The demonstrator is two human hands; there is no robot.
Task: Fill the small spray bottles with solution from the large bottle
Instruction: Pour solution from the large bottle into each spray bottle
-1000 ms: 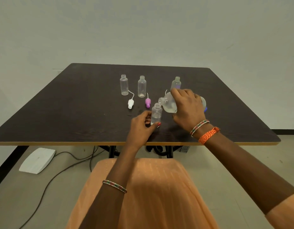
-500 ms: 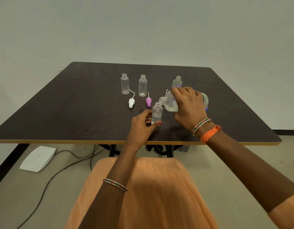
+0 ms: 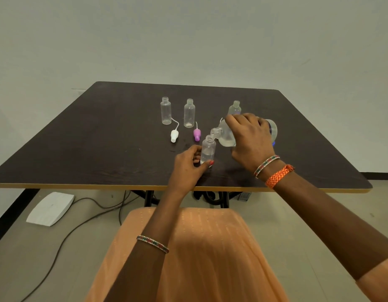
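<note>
My right hand [image 3: 251, 139] grips the large clear bottle [image 3: 224, 136], tipped on its side with its open neck just above the mouth of a small clear bottle [image 3: 208, 150]. That small bottle stands upright on the dark table [image 3: 90, 144] with some liquid inside, and my left hand [image 3: 188, 165] holds its lower part between thumb and fingers. Three other small open bottles stand further back: one at the left [image 3: 166, 110], one in the middle [image 3: 189, 113], and one [image 3: 235, 108] partly hidden behind my right hand.
A white spray cap with its tube [image 3: 174, 135] and a purple spray cap [image 3: 197, 134] lie on the table between the bottles. A blue cap [image 3: 273, 143] peeks out behind my right hand. Below the table are a white pedal [image 3: 51, 208] and cables [image 3: 84, 223].
The large bottle stays tipped over the small one, both hands keeping their hold. The liquid level in the small bottle seems slightly higher.
</note>
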